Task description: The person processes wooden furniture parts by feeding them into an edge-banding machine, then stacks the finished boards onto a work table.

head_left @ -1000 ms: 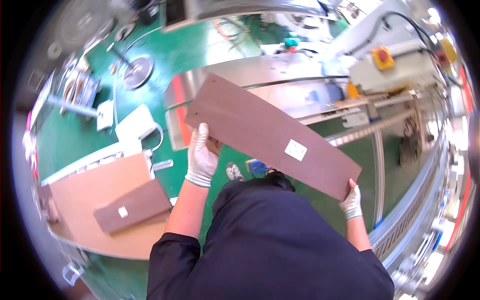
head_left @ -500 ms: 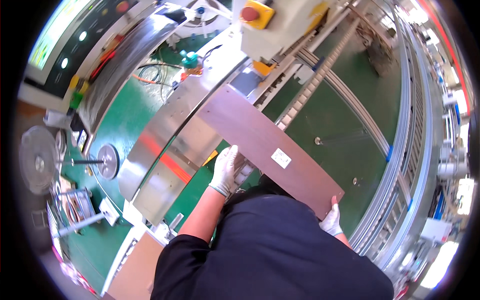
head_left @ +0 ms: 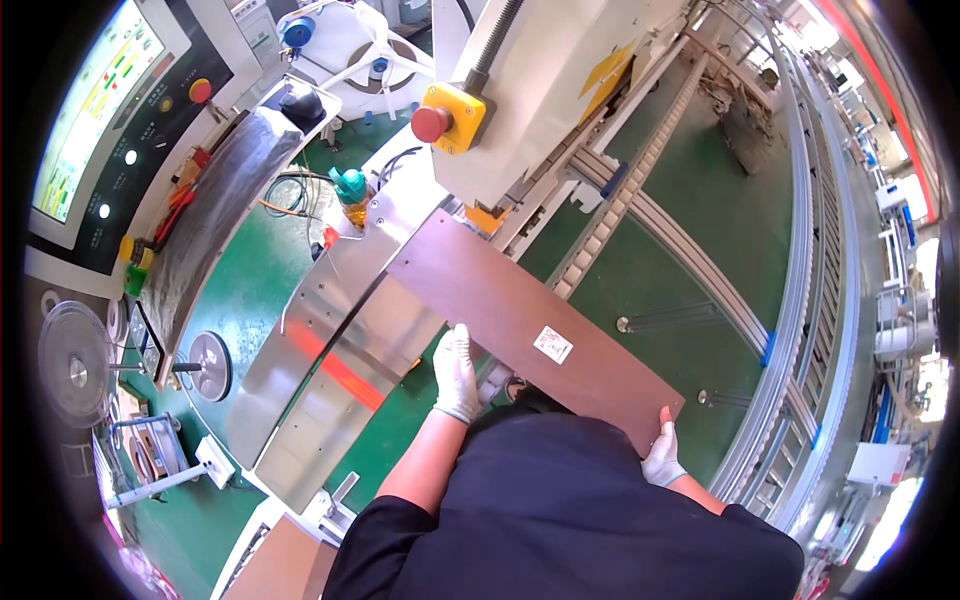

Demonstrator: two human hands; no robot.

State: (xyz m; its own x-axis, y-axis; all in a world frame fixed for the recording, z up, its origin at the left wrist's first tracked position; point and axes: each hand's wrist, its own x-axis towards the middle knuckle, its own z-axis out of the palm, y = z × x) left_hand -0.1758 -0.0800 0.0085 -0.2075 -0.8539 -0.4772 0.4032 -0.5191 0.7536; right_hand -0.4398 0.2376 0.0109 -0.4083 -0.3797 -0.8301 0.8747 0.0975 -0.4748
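Observation:
A long brown flat panel (head_left: 490,290) with small holes near its ends lies slantwise in front of me. A white printed label (head_left: 553,344) is stuck on its face. My left hand (head_left: 456,375), in a white glove, grips the panel's near edge left of the middle; its thumb shows and the fingers beneath are hidden. At the near right end my right hand (head_left: 663,455), also gloved, holds the corner with the thumb up along the edge. The panel's far left end reaches over the steel machine table (head_left: 330,425), by the slot between its plates.
Above the panel stands a cream machine housing (head_left: 560,90) with a red stop button (head_left: 431,124) on a yellow box. A roller track (head_left: 630,190) runs beyond it. Aluminium conveyor rails (head_left: 800,300) pass on the right. At left are a screen (head_left: 95,100) and reels (head_left: 78,372).
My view has shifted, so the machine housing and screen show more fully. Both hands keep their hold on the panel, which has stayed almost in place against the machine table.

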